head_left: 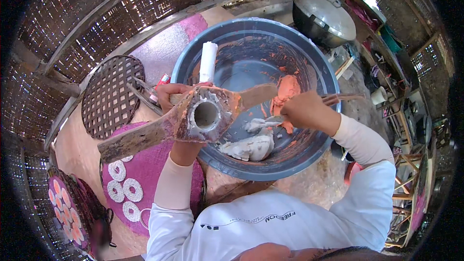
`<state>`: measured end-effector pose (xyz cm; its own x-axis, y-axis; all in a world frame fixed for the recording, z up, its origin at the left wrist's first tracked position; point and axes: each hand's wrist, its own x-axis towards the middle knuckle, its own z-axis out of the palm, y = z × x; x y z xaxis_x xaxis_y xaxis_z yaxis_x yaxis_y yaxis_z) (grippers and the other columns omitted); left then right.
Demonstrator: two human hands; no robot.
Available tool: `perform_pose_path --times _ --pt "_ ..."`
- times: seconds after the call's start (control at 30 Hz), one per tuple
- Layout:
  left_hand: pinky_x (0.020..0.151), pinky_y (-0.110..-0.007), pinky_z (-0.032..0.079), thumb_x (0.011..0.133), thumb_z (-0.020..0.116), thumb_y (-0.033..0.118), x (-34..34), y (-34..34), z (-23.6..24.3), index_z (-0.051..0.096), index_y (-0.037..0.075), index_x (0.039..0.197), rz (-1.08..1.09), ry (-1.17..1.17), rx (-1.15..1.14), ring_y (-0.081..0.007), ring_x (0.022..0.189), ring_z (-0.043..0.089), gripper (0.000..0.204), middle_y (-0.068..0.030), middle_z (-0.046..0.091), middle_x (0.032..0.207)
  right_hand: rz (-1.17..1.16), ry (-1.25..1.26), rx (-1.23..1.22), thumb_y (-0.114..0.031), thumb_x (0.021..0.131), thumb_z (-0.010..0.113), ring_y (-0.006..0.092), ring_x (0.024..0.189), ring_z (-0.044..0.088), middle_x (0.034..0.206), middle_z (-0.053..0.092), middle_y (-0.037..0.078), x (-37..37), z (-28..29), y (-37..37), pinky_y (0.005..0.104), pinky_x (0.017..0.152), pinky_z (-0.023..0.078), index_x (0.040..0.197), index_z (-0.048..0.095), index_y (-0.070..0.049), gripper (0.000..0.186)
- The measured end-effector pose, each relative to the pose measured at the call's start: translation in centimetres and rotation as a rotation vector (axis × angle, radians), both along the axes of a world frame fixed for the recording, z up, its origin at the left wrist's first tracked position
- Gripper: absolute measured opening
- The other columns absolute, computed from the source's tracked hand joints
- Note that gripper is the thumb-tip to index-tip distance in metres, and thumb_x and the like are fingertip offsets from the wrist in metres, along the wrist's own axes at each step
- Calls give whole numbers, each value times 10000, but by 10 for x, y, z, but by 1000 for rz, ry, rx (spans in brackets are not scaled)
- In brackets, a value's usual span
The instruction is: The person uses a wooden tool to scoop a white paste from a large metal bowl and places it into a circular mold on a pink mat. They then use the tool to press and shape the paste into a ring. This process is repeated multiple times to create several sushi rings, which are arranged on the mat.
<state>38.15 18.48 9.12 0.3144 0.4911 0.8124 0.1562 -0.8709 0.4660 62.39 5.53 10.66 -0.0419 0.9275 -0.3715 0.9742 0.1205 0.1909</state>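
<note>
My left hand (173, 93) is closed around a wooden press (180, 124) with two flat handles, its fingers partly hidden behind the wood. The press's round opening is lined with a pale tube, and whitish paste is smeared around it. A white cylinder (208, 63) stands beyond it, close to my fingers. My right hand (307, 111) is closed on a thin wooden stick (345, 97) over the right side of a large grey-blue basin (302, 165). Beneath that hand lie orange dough (288, 87) and a lump of whitish dough (249, 147).
To the left, a purple round mat (159, 174) bears several white textured rings (132, 189). Another purple round (65, 208) carries orange pieces. A woven lattice tray (112, 94) lies behind them. A large lidded pot (325, 18) stands at the back right, near cluttered shelves (403, 87).
</note>
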Motion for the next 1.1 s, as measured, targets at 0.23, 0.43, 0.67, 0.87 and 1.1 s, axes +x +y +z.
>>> perform_pose_path --times 0.23,0.43,0.67,0.87,1.1 --pt "791 -298 488 626 728 15 5 -4 0 570 41 909 -183 -246 -191 -178 857 553 325 -62 373 983 -101 -23 -17 -240 695 585 262 620 623 604 599 74 3 11 -5 397 531 469 724 652 -155 112" --pt "789 -302 487 633 728 44 6 -5 3 563 47 897 -135 -170 -117 -183 862 550 312 -60 366 973 -16 12 20 -262 697 601 273 635 626 641 615 87 -2 -1 -14 386 557 476 734 657 -142 137" --pt "799 -326 497 623 725 17 2 -6 6 547 24 927 -69 -47 -40 -213 897 566 352 -73 345 986 -64 -8 22 -244 712 586 267 659 623 660 620 77 4 -7 -15 387 564 471 742 655 -154 118" --pt "792 -334 500 629 718 7 6 -3 -2 536 23 917 -195 -218 -178 -220 893 574 341 -73 342 994 -127 2 -2 -215 720 570 252 649 620 657 619 69 2 -4 -8 397 551 460 731 650 -165 95" --pt "769 -323 499 650 714 78 2 -1 4 539 37 852 -6 -19 18 -203 860 567 271 -67 357 958 -160 -4 0 -261 733 579 254 636 615 661 615 63 14 8 -7 410 549 459 729 644 -163 117"
